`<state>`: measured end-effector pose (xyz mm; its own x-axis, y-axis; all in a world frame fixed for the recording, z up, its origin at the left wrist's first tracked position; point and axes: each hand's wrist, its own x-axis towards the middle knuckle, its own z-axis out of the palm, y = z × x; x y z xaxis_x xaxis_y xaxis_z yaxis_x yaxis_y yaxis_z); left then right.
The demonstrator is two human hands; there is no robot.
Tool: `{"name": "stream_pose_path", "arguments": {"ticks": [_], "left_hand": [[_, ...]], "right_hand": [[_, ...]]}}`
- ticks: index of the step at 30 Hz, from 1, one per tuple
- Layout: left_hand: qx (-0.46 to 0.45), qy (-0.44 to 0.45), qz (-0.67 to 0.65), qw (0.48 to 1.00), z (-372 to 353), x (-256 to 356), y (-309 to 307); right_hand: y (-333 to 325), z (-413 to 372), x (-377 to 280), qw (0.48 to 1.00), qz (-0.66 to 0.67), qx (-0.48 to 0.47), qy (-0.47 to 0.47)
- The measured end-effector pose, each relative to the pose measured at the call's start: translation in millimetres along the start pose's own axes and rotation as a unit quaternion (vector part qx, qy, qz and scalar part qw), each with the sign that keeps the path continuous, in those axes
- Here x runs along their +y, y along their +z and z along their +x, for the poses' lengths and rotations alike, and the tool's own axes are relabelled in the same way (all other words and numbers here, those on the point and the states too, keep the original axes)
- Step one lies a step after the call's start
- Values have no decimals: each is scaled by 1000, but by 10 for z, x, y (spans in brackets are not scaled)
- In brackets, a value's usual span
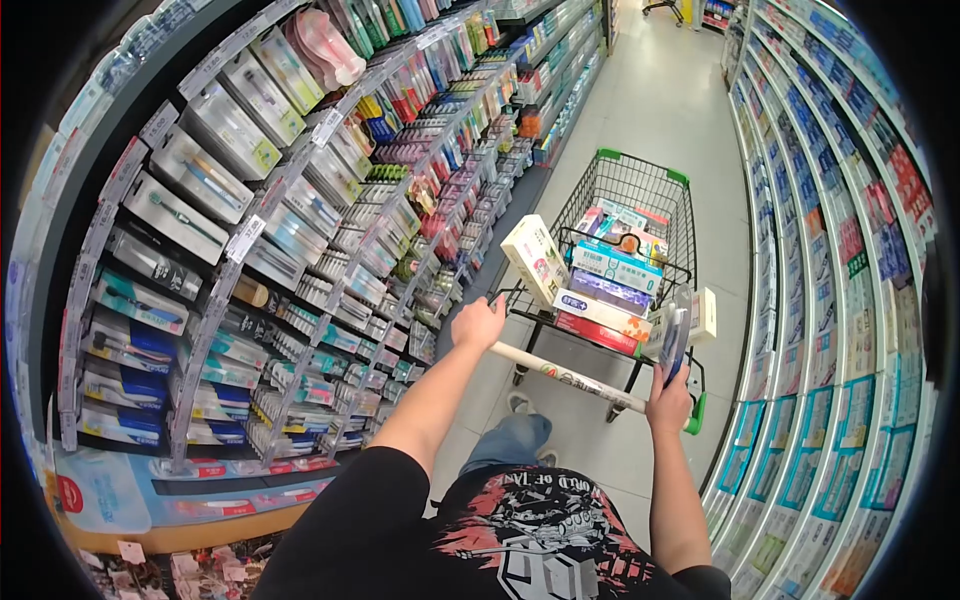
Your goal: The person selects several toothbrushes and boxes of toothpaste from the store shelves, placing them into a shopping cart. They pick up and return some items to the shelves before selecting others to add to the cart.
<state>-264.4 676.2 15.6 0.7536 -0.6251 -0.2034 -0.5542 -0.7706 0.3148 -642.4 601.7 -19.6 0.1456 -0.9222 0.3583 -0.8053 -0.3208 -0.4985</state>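
Observation:
My left hand (478,324) is closed around the left end of the shopping cart (640,185) handle. At the handle's right end, my right hand (668,402) grips a narrow blister pack (677,335) with a dark blue part, which stands upright; it looks like a toothbrush pack. The pale handle bar (565,377) runs between both hands. In the cart lie several stacked boxes, among them a blue-and-white box (615,265), a purple box (610,293) and a red box (597,333). A cream carton (533,260) leans at the left side, and another pale carton (703,316) at the right.
On the left, a tall shelf rack (240,240) holds rows of packaged toothbrushes. Shelves of boxed goods (840,300) line the right side. A tiled aisle floor (645,90) stretches ahead, with a chair base (664,10) at its far end.

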Motion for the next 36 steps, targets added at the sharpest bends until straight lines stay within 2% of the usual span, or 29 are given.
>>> {"name": "stream_pose_path", "arguments": {"ticks": [10, 14, 17, 24, 31, 36], "left_hand": [[-1, 17, -24, 1000, 740, 696, 151], [-37, 6, -1, 999, 951, 1052, 170], [-107, 51, 5, 993, 1159, 1247, 183], [-152, 96, 28, 983, 1676, 1636, 216], [-153, 69, 1, 986, 2136, 1918, 251], [-133, 59, -23, 989, 2430, 2129, 208]], "right_hand": [[324, 1075, 283, 997, -42, -44, 38], [397, 1541, 474, 994, -55, -63, 70], [461, 1824, 595, 994, -59, -60, 68], [598, 2492, 672, 991, -75, -98, 61], [818, 3016, 725, 990, -76, -103, 58], [966, 3344, 692, 994, -68, -73, 42]]}}
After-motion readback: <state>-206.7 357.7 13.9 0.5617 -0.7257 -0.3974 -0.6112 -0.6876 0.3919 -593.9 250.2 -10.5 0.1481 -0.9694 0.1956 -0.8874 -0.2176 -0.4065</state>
